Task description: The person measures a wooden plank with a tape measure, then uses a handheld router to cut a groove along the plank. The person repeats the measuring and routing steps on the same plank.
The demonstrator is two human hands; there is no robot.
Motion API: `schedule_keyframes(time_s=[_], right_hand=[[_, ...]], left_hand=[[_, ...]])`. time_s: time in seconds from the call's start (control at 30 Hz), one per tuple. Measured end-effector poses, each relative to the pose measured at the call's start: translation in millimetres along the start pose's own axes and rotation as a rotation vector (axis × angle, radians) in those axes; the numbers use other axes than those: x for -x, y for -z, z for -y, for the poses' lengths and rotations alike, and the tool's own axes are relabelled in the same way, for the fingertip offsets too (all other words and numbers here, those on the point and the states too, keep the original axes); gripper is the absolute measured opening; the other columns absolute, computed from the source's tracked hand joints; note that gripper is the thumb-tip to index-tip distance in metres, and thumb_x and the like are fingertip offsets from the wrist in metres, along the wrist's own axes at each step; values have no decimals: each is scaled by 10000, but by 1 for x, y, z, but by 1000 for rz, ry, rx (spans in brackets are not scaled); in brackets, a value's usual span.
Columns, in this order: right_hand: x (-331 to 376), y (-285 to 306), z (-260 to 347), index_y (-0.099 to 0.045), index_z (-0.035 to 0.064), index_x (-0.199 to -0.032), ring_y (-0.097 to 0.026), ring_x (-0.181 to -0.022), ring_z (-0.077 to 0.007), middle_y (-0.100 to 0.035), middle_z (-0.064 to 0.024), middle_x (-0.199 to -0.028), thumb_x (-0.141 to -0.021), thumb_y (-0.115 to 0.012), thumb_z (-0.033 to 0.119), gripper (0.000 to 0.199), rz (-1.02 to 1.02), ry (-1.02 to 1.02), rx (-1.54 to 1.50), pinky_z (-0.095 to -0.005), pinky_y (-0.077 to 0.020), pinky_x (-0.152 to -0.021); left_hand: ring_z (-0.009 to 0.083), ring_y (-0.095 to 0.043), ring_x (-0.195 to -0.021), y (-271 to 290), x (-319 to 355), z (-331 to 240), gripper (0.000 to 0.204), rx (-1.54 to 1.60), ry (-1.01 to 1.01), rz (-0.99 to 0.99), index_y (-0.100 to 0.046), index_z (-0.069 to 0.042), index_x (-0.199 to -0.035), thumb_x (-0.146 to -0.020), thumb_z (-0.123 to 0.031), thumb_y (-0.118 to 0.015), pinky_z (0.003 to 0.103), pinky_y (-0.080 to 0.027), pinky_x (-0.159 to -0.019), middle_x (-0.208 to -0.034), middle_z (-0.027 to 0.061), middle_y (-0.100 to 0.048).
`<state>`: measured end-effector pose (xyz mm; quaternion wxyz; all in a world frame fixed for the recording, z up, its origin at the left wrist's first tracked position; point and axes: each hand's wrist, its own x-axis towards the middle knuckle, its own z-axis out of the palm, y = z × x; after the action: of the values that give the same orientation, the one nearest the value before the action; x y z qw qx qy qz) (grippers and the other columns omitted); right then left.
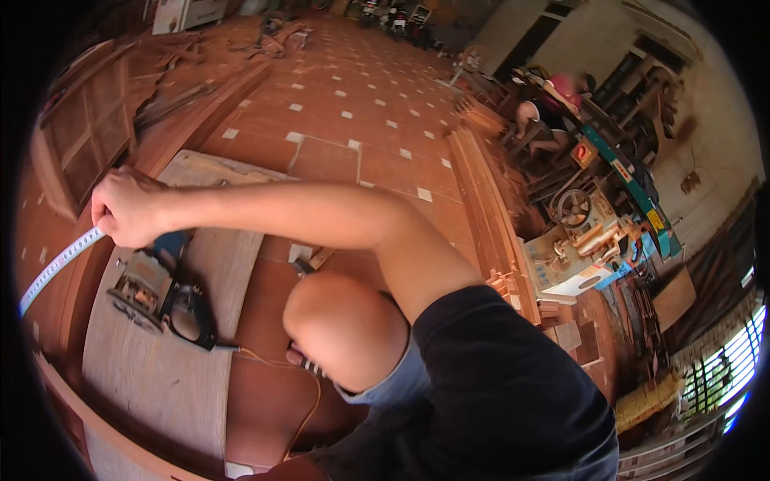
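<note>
My right hand [132, 207] grips the white measuring tape [66, 263], its length slanting leftward and down; my left hand's state I cannot tell, being out of sight.

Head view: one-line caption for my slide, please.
Right hand holding a measuring tape near a corded power tool on a wooden board.

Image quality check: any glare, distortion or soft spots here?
Head view: strong fisheye bend, with the strip at lower left bowing and the corners black; head view: the window at right glares near white; head view: the far floor looks dim and soft; head view: the tape in the right hand runs off at the dark rim.
</note>
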<state>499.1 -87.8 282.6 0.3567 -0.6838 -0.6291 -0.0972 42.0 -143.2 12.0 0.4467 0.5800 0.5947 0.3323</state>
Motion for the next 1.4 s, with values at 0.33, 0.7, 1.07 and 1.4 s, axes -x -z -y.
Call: schedule_keyframes(time_s=[0.33,0.7,1.07,1.4], right_hand=[[145,33,-131,-713,-15,-880,-710,-773,-239,-732,-166,-815,-876,-631,14,87,-186,-610,-198,-388,-543,-708],[209,36,-317,-746,46,-923,-685,-736,-188,-734,-114,-794,-850,-616,-29,167,-231,-788,119,-348,-546,-699],[221,24,-381,-678,111,-916,-654,-1031,-322,-665,-87,-1012,-915,-653,91,32,-75,-547,817,-500,-544,-860],[259,27,-374,-768,99,-1150,-668,-869,-384,-653,-142,-965,-1004,-644,182,210,41,-503,522,-497,-529,-749]], left_hand=[[241,-631,-1024,-58,-65,-42,706,-182,-207,-239,-478,-1,-1383,-907,-378,-838,359,-529,-867,-1188,169,-646],[263,-599,-1046,35,-121,30,825,-134,35,-180,-371,-74,-1517,-911,-395,-829,394,-522,-833,-1309,171,-583],[263,-621,-995,52,-16,30,664,-288,129,-397,-482,-35,-1438,-961,-394,-773,389,-535,-793,-1293,157,-605],[288,-704,-1080,71,64,-30,573,-420,177,-335,-572,0,-1359,-968,-369,-769,405,-579,-811,-1277,198,-667]])
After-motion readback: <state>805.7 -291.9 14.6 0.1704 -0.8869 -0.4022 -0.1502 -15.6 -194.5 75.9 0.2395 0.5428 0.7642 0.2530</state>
